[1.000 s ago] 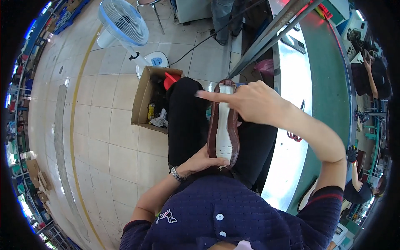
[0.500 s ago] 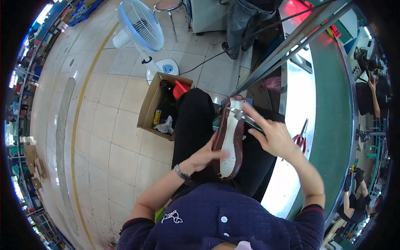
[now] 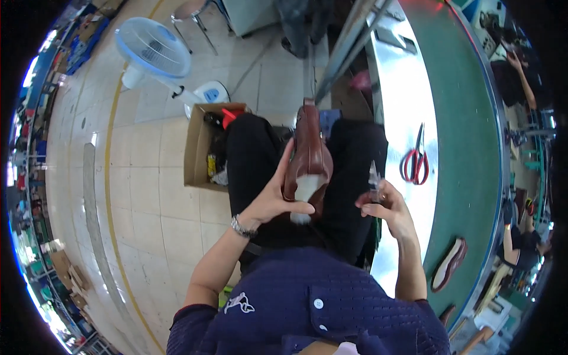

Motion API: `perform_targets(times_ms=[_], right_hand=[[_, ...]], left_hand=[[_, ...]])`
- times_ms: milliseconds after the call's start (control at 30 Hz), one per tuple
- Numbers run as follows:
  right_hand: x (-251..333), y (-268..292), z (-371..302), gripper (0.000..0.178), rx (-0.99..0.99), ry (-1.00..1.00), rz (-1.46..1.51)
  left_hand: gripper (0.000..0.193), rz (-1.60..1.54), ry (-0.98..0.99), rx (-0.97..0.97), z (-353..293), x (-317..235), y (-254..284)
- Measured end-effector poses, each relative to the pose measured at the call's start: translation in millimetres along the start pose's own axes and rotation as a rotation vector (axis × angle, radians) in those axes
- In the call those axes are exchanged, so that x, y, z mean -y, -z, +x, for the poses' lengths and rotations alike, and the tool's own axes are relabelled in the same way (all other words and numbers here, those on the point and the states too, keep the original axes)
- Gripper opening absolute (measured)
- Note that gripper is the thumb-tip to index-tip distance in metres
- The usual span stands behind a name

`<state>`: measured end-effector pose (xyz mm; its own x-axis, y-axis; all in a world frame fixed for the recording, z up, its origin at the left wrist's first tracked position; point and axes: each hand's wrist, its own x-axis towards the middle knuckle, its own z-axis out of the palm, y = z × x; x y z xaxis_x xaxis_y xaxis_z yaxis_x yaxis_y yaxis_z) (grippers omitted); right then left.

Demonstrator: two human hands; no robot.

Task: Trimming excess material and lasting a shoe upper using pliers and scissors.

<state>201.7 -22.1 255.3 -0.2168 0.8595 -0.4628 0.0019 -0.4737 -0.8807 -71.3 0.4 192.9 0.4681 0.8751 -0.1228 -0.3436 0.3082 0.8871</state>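
My left hand [image 3: 275, 201] grips a brown leather shoe [image 3: 312, 148] above my lap, fingers along its left side and thumb across its near end. The shoe stands lengthwise away from me, and a pale area shows at its near end. I cannot tell whether that is the inside or the underside. To the right, apart from the shoe, my right hand [image 3: 387, 207] is closed around a pair of pliers [image 3: 374, 180] with metal jaws pointing away from me. Its fingers partly hide the handles.
Red-handled scissors [image 3: 418, 163] lie on the shiny metal bench [image 3: 408, 100] at my right. Beyond it, a green belt [image 3: 464, 154] carries another brown shoe [image 3: 449, 264]. A cardboard box [image 3: 198, 148] of odds and ends and a fan [image 3: 155, 48] stand at left. A metal post [image 3: 346, 50] slants ahead.
The shoe has been turned, so its long white bottom no longer faces up and brown leather shows. My right hand has drawn back from it with the pliers. A shoe now shows on the belt.
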Motion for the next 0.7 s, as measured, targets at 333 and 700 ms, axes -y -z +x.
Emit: perform_targets(times_ms=[333, 700], right_hand=[[-21, -21, -11, 0.039, 0.398, -0.318, -0.007], [-20, -35, -17, 0.049, 0.444, -0.367, -0.143]], left_hand=[[0.147, -0.227, 0.117, 0.22, -16, 60, 11], [0.057, -0.049, 0.252, -0.2, 13, 17, -38]])
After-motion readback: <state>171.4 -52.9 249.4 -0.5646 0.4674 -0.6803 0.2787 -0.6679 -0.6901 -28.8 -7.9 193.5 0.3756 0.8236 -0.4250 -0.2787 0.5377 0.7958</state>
